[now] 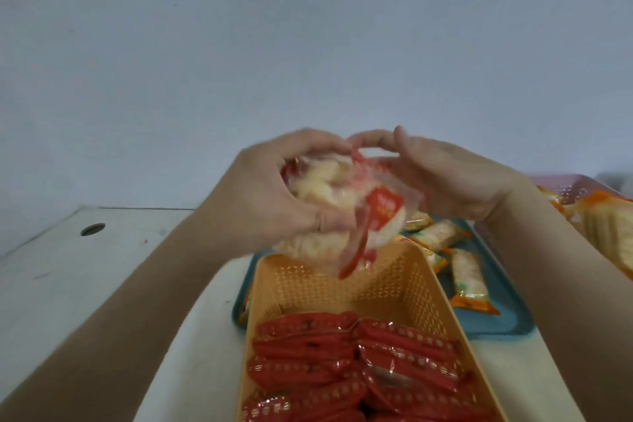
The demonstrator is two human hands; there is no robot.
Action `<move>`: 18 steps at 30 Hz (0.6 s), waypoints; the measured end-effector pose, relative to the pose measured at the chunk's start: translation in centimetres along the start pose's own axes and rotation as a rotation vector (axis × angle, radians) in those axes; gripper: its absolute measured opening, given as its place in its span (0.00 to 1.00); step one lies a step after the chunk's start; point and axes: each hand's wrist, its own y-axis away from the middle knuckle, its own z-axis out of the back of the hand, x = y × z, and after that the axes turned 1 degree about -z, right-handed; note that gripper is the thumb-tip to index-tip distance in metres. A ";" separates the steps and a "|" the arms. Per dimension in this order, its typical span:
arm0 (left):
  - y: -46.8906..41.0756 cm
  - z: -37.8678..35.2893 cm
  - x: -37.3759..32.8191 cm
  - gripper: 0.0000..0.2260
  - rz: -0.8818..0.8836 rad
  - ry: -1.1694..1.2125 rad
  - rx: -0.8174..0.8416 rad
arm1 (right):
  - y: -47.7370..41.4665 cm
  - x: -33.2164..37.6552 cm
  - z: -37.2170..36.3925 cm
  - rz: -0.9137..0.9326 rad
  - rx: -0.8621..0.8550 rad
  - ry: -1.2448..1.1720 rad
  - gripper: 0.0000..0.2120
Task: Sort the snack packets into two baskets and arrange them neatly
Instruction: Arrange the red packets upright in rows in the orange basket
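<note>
Both hands hold a bunch of red-and-clear snack packets point(346, 212) with pale round crackers inside, raised above the far end of the orange basket point(411, 284). My left hand point(274, 192) wraps the bunch from the left. My right hand point(442, 178) pinches its top right edge. The near half of the orange basket is filled with neat rows of red packets point(352, 363). Several orange-and-white packets point(467, 281) lie loose on the teal tray point(500, 322) behind the basket.
A pink basket point(579, 188) at the far right holds more orange-and-white packets. The white table has a round cable hole point(92, 229) at the left, and its far edge meets a plain wall.
</note>
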 end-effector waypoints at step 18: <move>-3.6 -4.4 19.5 0.25 0.629 -0.435 0.350 | -8.2 -7.9 0.2 -0.528 -0.253 0.738 0.35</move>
